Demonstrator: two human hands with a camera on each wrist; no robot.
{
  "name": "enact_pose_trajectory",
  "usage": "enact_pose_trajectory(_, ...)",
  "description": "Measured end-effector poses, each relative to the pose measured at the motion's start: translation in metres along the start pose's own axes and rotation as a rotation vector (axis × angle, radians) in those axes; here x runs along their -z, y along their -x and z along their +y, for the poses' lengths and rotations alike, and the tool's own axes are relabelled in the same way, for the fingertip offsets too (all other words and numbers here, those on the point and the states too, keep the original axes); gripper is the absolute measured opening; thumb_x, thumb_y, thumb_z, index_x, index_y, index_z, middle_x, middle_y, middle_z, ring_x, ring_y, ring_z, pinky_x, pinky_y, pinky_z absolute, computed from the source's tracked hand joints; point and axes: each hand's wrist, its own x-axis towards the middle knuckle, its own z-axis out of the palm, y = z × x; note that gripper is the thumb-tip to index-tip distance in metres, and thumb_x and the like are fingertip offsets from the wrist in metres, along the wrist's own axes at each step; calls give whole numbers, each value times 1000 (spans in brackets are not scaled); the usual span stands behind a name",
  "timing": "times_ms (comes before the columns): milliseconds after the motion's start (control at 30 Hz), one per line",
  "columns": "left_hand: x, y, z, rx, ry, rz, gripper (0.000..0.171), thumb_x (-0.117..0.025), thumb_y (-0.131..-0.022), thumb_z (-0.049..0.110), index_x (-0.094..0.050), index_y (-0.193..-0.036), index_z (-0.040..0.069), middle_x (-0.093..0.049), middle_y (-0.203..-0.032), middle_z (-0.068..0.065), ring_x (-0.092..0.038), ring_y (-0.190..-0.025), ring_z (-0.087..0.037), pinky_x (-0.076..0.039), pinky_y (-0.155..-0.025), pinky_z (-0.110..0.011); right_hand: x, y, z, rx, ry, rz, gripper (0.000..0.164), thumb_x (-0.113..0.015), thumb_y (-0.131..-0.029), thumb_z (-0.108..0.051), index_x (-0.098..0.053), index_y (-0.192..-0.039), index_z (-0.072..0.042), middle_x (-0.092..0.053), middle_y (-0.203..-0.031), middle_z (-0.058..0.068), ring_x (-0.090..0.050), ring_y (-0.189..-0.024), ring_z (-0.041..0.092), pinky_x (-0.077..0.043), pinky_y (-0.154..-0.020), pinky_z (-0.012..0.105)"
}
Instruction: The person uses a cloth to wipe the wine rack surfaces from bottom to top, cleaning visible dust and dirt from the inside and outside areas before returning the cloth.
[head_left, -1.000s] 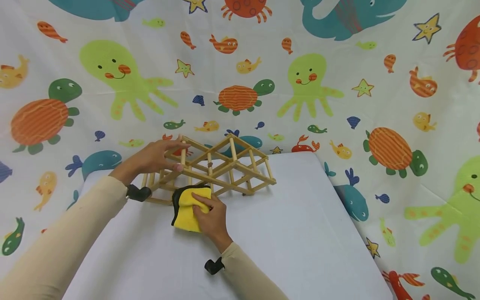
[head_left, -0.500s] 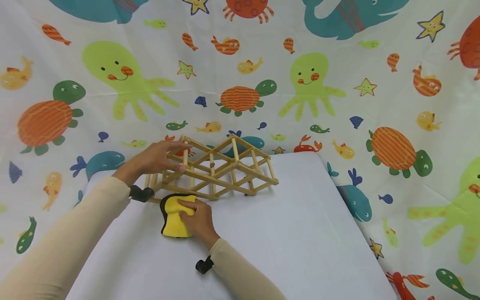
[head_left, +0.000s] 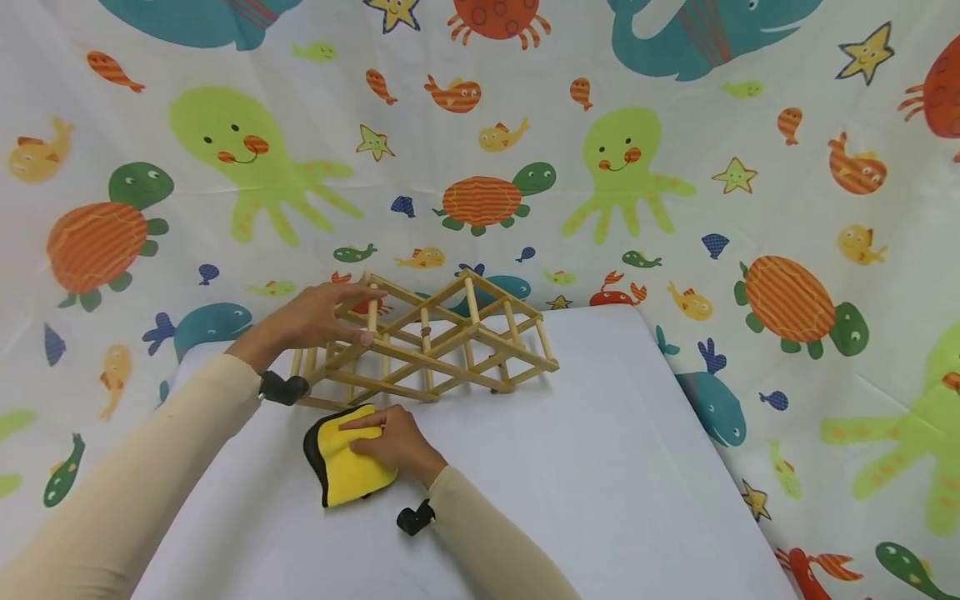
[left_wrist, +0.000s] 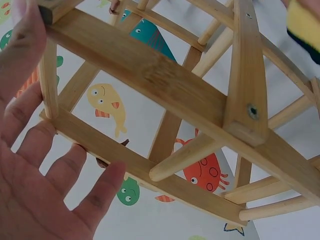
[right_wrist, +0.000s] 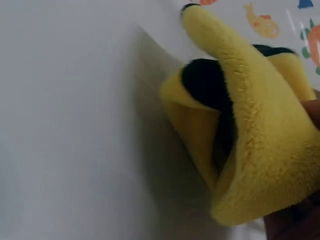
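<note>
A lattice-like folding rack of pale wooden slats and dowels (head_left: 472, 302) stands tilted toward the back of the white table. My left hand (head_left: 318, 315) grips its upper left end, thumb on the near side and fingers reaching to the far slat. In the left wrist view the thumb meets the corner of a slat (left_wrist: 150, 70), and some fingers are spread. My right hand (head_left: 401, 446) pinches a folded yellow cloth with black edging (head_left: 348, 471), just in front of the rack and apart from it. The right wrist view shows the cloth (right_wrist: 270, 140) bunched, most of the hand hidden.
The white-covered table (head_left: 585, 467) extends in front and to the right of the rack. Behind it hangs a sheet printed with sea animals (head_left: 480, 100). A black wrist camera (head_left: 282, 388) sits on the left wrist, close to the rack.
My right hand has carried the cloth away from the rack's lower bars, leftward and nearer to me. My left hand keeps its grip, and the rack stays in place.
</note>
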Motion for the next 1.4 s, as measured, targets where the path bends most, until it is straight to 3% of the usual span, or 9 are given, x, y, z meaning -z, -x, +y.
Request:
enact_pose_trajectory(100, 3, 1, 1, -2, -3, 3, 78, -85, -92, 31, -49, -160, 21, -19, -177, -15, -29, -157, -53, -34, -117, -77, 7, 11, 1, 165, -3, -15, 34, -85, -89, -16, -83, -112, -41, -75, -125, -15, -63, -116, 0, -53, -93, 21)
enact_pose_trajectory(233, 3, 0, 3, 8, -4, 3, 78, -85, -92, 32, -50, -160, 22, -19, -177, -15, -29, -157, -53, -34, -117, -78, 15, 24, -6, 329, -73, 50, 39, -80, -92, -15, -80, -123, -39, -73, -128, -10, -65, -111, 2, -56, -91, 21)
enact_pose_trajectory(500, 1, -2, 2, 13, -17, -5, 77, -85, -91, 37, -51, -159, 22, -28, -174, -19, -33, -155, -55, -33, -115, -80, 32, 34, -38, 510, -89, 239, 41, -75, -97, -15, -75, -133, -34, -69, -128, -1, -65, -99, 5, -61, -77, 22)
enact_pose_trajectory(867, 6, -2, 4, -9, -45, -5, 74, -86, -90, 39, -57, -154, 18, -35, -171, -22, -40, -150, -54, -35, -115, -79, 36, 24, -63, 604, -79, 330, 43, -73, -98, -12, -72, -139, -27, -70, -126, 8, -64, -99, 7, -61, -78, 21)
enact_pose_trajectory(967, 9, -2, 6, 1, -45, -10, 74, -86, -89, 40, -57, -154, 19, -37, -170, -22, -40, -150, -55, -35, -115, -79, 30, 16, -67, 531, -138, 281, 45, -74, -98, -12, -71, -140, -30, -71, -126, 6, -65, -93, 5, -61, -76, 21)
enact_pose_trajectory(1133, 11, -3, 6, 17, -34, -27, 76, -87, -88, 40, -56, -155, 20, -34, -172, -20, -36, -152, -54, -38, -113, -78, 21, 12, -65, 362, -138, 176, 44, -77, -96, -13, -74, -132, -39, -72, -120, -2, -62, -82, -2, -58, -67, 18)
enact_pose_trajectory(1400, 6, -6, 9, 42, -36, -8, 73, -87, -89, 39, -59, -152, 20, -39, -169, -22, -41, -149, -54, -38, -113, -78, 15, 19, -62, 489, -291, 364, 46, -75, -97, -13, -70, -139, -32, -69, -123, 3, -68, -91, 5, -63, -74, 24)
